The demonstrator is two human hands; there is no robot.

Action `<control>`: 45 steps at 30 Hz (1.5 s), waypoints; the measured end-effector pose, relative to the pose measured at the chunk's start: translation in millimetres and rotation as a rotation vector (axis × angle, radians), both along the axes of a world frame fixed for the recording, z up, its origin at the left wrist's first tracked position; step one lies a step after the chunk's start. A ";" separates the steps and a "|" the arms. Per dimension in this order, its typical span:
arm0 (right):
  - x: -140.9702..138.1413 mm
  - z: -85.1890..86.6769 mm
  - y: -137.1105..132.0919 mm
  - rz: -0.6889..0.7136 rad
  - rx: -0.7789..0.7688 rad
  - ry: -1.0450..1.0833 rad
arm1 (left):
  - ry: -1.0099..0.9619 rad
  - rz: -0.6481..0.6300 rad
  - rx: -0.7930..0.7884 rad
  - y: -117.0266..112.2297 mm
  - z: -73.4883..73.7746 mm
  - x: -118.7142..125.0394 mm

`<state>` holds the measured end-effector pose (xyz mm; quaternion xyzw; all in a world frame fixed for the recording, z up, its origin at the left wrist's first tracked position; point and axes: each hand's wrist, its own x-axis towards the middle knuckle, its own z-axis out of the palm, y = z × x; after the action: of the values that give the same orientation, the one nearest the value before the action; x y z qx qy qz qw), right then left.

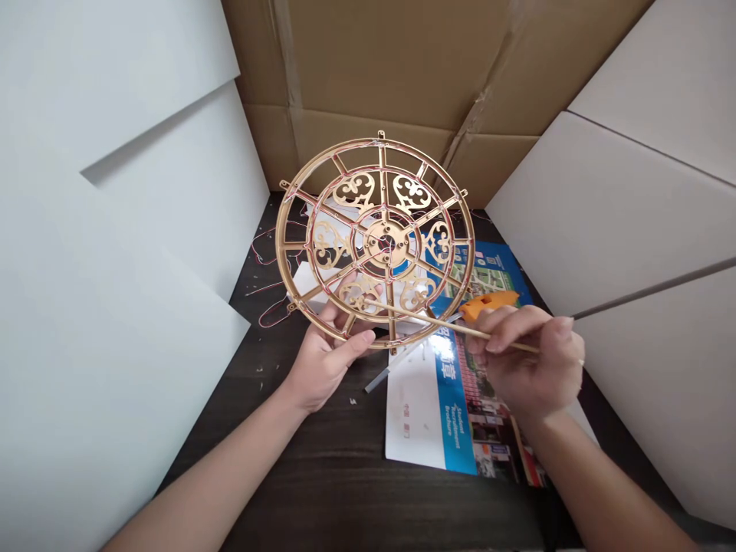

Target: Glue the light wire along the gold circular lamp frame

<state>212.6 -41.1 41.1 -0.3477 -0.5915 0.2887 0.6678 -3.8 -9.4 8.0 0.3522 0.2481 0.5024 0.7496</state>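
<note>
A round gold openwork metal frame (383, 155) with spokes, scroll ornaments and a central hub is held up, tilted toward me. Thin red wires run along its rings and spokes. My left hand (330, 356) grips its lower left rim, thumb in front and fingers behind. In my right hand (529, 356) is a thin wooden stick (442, 323), pinched between thumb and fingers. The stick points left across the lower part of the frame, its tip near the lower left scroll; whether it touches cannot be made out.
An orange glue gun (488, 303) with a translucent glue stick (379, 377) lies on a brochure (417, 429) on the dark table (310, 475). Loose red wires (270, 287) and white paper lie behind the frame. White panels (143, 230) and cardboard (391, 61) enclose the space.
</note>
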 end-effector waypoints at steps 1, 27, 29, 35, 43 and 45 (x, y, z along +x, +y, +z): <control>0.2 0.4 0.5 0.007 0.011 0.008 | 0.001 -0.005 0.006 0.1 -0.7 -0.2; -0.1 0.8 10.5 0.320 -0.399 0.468 | -0.075 -0.060 0.087 3.1 -4.2 0.9; 1.7 4.2 11.0 0.344 -0.440 0.506 | -0.089 -0.073 0.102 3.5 -4.7 0.8; 4.6 18.3 9.5 0.404 -0.464 0.646 | -0.092 -0.088 0.111 2.7 -4.3 0.5; 9.1 20.3 7.9 0.560 -0.409 0.647 | -0.080 -0.086 0.127 2.3 -5.0 0.5; 10.0 17.8 9.5 0.453 -0.411 0.508 | -0.073 -0.081 0.121 2.3 -4.3 0.8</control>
<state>222.5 -31.6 59.0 -0.2523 -0.3991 0.6179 0.6287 -3.0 -7.2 3.7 0.3879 0.1753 0.4983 0.7553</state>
